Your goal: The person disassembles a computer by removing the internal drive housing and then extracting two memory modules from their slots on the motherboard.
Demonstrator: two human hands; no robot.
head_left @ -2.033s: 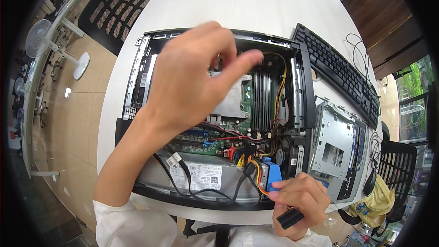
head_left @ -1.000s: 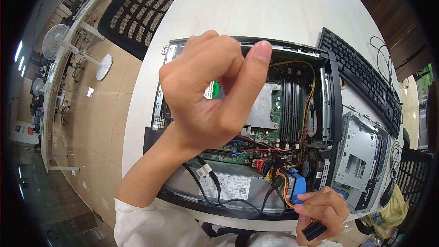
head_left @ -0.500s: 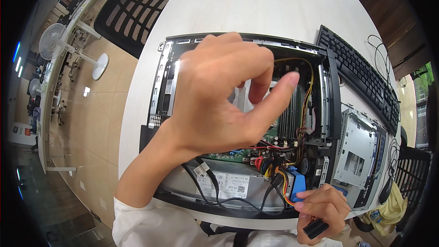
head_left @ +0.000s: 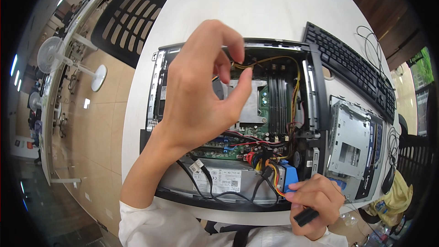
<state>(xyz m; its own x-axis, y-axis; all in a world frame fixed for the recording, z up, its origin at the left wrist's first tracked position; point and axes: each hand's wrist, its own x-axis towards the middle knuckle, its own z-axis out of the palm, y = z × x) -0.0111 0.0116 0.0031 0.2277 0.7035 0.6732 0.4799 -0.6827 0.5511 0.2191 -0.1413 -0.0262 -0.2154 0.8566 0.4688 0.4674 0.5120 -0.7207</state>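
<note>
My left hand (head_left: 196, 82) hovers over an open desktop computer case (head_left: 315, 87), fingers curved and thumb apart, with nothing visible between them. Behind it show a metal plate (head_left: 249, 107) and the green motherboard (head_left: 265, 130). At the lower right, my right hand (head_left: 316, 201) is closed, its fingertips pinched beside a blue plastic bracket (head_left: 290, 176) and some yellow and red wires (head_left: 276, 180). A short black piece (head_left: 306, 217) juts from under its curled fingers; its kind cannot be made out. Near the case's front edge lies the silver power supply (head_left: 224, 180).
Black cables (head_left: 238, 200) loop across the power supply. Right of the case lie a black keyboard (head_left: 352, 68), a metal drive cage (head_left: 350, 142) and a black mouse (head_left: 388, 180). A mesh chair (head_left: 128, 23) stands beyond the white table's (head_left: 219, 0) left side.
My left hand has moved left and tilted upward, uncovering more of the metal plate and motherboard. My right hand stays by the blue bracket. The whole view has shifted slightly.
</note>
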